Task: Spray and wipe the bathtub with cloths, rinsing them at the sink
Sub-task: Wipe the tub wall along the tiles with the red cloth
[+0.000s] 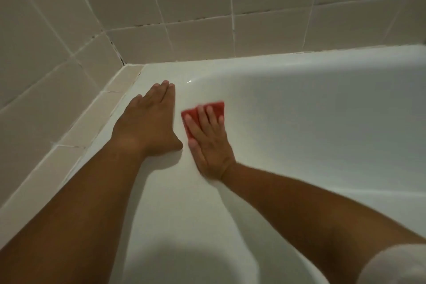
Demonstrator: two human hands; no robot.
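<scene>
A white bathtub (299,104) fills the lower right of the head view, with its flat rim running along the tiled corner. My left hand (149,120) lies flat on the rim near the corner, fingers straight and together. My right hand (207,140) presses a folded red cloth (216,106) against the tub's inner wall just below the rim, fingers straight and spread over it. Most of the cloth is hidden under the fingers.
Beige wall tiles (207,7) with dark-spotted grout rise behind and to the left of the tub. A narrow tiled ledge (76,131) borders the rim on the left. A white sleeve (396,265) shows at the bottom right.
</scene>
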